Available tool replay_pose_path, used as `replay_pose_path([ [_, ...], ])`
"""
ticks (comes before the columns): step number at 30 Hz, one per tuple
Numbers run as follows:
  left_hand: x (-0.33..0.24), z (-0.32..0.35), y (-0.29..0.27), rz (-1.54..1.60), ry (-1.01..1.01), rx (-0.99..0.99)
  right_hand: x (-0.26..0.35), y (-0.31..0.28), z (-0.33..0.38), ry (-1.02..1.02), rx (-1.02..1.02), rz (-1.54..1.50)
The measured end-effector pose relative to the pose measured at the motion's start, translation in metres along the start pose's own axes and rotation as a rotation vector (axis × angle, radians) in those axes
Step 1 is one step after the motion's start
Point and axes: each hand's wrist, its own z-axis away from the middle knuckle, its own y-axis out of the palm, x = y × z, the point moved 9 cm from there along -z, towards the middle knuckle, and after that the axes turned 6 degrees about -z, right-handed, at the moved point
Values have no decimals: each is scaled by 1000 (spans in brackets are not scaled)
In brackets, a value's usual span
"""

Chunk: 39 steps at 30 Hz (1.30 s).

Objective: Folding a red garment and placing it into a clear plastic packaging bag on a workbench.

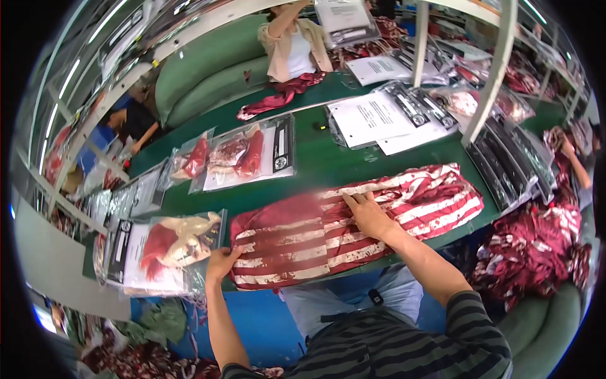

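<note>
A red-and-white striped garment [284, 243] with dark red blotches lies on the green table in front of me. Its left part is folded fairly flat, while its right part is bunched and wrinkled. My left hand [221, 264] grips the left edge of the cloth, thumb on top and the other fingers partly hidden. Fingers spread, my right hand [371, 218] rests flat on the middle of the garment, near its far edge.
Left of the garment is a clear bag [183, 246] holding a pale mask with red hair. More bagged costume pieces [243, 158] lie beyond. Printed sheets [379, 117], black packets [505, 164] and a red cloth heap [527, 252] are to the right. A white post [495, 76] rises from the table; co-workers are nearby.
</note>
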Motion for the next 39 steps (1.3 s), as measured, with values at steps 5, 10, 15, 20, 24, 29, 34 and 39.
replay_pose_path([
  [5, 37, -12, 25, 505, -44, 267, -2, 16, 15, -125, -202, -80],
  [10, -17, -12, -10, 783, 147, 38, -23, 45, 15, -74, -211, -102],
  [15, -154, -30, -56, 871, 518, 485, -6, 24, 34, -21, 45, -245],
  [20, -437, 75, 18, 365, 1212, 535, -19, 16, 40, -113, -70, -174],
  [24, -580, 74, 196, 444, 797, 986, -47, -2, 58, 85, 375, -378],
  [29, -591, 87, 395, 232, 347, 1027, -57, 28, 75, 41, 356, -701],
  [34, -538, 68, 489, 114, 153, 1029, -57, 40, 64, 33, 354, -961],
  [39, -541, 97, 495, 38, 202, 1044, -59, 85, 50, 8, 229, -1167],
])
